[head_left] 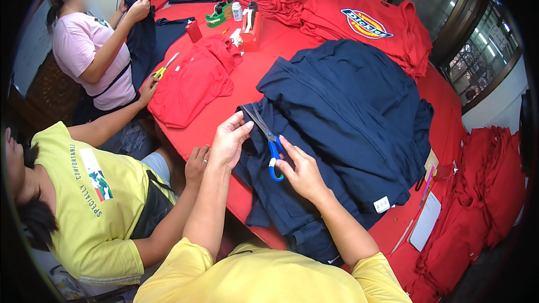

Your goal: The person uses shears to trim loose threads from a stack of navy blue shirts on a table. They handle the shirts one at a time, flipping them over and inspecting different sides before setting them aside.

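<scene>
A pile of navy garments (348,118) lies spread in front of me on the red-covered table. My left hand (229,140) pinches a navy edge at the pile's left side, thumb against fingers. My right hand (303,171) grips a pair of blue-handled scissors (274,151), fingers at the handle loops. Their blades are parted and point up and left, with the tips close to my left fingertips. Whether the blades touch the cloth, I cannot tell. A white label (382,205) shows at the pile's lower right.
Left of me, a co-worker in a yellow shirt (106,191) has yellow scissors (163,68) beside red cloth (196,81). Another, in pink (92,59), holds dark cloth. Behind stand a green tape dispenser (216,18), a white bottle (237,11) and printed red shirts (359,17). Red garments (477,202) lie right.
</scene>
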`<state>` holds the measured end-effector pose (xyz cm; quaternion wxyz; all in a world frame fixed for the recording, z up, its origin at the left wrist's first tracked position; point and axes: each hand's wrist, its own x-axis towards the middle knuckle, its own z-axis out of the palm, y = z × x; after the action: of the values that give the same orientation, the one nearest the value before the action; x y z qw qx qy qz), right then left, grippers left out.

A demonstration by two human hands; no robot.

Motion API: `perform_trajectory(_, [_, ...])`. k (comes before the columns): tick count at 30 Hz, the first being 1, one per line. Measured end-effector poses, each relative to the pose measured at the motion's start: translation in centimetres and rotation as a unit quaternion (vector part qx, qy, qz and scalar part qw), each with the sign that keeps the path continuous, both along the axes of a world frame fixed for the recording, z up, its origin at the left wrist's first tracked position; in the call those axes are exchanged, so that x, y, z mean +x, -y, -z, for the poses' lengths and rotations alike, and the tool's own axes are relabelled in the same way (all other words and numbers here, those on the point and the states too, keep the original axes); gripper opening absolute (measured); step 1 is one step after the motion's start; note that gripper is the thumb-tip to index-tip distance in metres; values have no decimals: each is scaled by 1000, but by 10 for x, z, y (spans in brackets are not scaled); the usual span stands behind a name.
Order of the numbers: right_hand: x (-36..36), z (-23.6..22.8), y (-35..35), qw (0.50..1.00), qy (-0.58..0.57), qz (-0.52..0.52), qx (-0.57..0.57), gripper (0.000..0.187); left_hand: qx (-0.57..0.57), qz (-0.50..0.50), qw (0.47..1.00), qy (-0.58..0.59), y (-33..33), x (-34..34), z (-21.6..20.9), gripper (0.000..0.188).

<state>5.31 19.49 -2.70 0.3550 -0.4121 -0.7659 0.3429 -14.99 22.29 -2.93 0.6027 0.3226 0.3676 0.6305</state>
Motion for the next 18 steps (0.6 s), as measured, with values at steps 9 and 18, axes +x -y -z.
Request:
perform_trajectory(9, [5,7,-3,929,-198,-57,-309,47,-21,-2,1000,7,-1,0,9,21])
perform_trajectory(18, [9,-4,4,910,-232,-84,-333,47,-4,24,1000,-7,5,4,-3,29])
